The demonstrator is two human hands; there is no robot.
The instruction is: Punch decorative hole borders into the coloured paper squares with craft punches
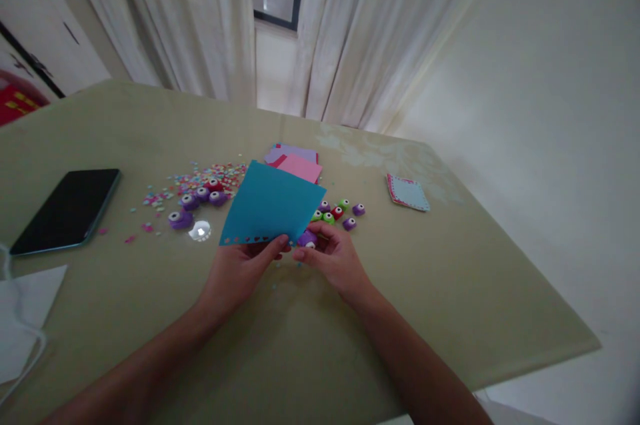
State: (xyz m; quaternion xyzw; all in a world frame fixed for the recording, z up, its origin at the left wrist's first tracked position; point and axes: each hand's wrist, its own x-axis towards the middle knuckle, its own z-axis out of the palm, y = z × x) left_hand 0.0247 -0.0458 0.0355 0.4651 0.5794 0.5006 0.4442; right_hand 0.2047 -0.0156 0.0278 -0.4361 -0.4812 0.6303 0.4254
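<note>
A blue square of paper (274, 201) is tilted up over the table, with a row of small punched shapes along its lower edge. My left hand (245, 268) pinches that edge, thumb in front and fingers behind. At the lower right corner, my right hand (335, 255) grips a purple craft punch (307, 239) set against the paper's edge. Whether the paper sits inside the punch's slot I cannot tell. Just beyond my right hand lie several small green, red and purple punches (329, 217). Pink paper (300, 167) and lilac paper (295, 152) lie behind the blue sheet, partly covered.
Left of centre are more purple punches (181, 219), a shiny round object (201, 231) and a spread of colourful paper bits (225, 175). A black tablet (70, 205) lies far left, near a white cable (23, 321). Small edged paper squares (409, 193) lie right.
</note>
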